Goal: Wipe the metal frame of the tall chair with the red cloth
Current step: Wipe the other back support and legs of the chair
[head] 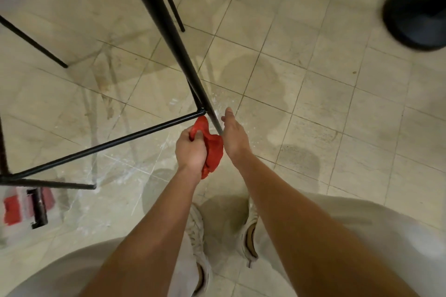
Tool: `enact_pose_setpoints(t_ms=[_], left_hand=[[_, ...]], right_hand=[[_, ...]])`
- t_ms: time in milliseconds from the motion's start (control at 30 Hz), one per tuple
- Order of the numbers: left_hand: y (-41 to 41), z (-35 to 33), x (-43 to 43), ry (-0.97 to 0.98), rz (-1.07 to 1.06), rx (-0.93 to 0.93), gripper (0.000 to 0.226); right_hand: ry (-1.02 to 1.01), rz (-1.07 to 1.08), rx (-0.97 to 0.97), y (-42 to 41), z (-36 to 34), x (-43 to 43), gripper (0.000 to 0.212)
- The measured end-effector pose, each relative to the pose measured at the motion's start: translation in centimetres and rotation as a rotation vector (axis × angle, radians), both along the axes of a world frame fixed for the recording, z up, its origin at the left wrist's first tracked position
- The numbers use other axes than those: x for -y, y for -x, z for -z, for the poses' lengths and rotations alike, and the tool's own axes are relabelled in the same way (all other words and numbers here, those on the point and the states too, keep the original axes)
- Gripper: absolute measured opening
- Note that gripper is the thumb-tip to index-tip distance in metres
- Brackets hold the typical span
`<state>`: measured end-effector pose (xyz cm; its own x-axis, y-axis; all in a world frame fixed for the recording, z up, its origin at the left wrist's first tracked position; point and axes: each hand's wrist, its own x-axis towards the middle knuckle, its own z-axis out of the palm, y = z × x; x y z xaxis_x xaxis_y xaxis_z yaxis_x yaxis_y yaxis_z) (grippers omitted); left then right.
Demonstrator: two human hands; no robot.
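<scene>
The tall chair's black metal frame fills the upper left, with one leg slanting down to the middle and a footrest bar joining it. My left hand is shut on the bunched red cloth, which presses against the lower end of that leg, just below the joint. My right hand rests on the right side of the same leg, fingers stretched along it. Whether it grips the leg is hidden by the hand itself.
Beige floor tiles with white scuffs lie all around. A round black stand base sits at the upper right. A red and white bag lies at the lower left by another chair leg. My feet in pale shoes stand below my hands.
</scene>
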<state>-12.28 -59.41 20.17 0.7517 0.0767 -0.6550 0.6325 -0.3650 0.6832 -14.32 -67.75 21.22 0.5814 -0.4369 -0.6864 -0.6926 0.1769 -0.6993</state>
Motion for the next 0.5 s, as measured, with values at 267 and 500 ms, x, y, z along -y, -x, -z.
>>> enact_pose_setpoints(t_ms=[267,500], left_hand=[[0.9,-5.7,-1.5,-0.012,0.034,0.109,0.022],[-1.9,-7.3,-1.2,-0.155,0.268,0.390,0.032]], right_hand=[[0.067,-0.009,0.064,0.9,-5.3,0.2,0.064],[0.068,-0.008,0.086,1.6,-6.4,-0.1,0.063]])
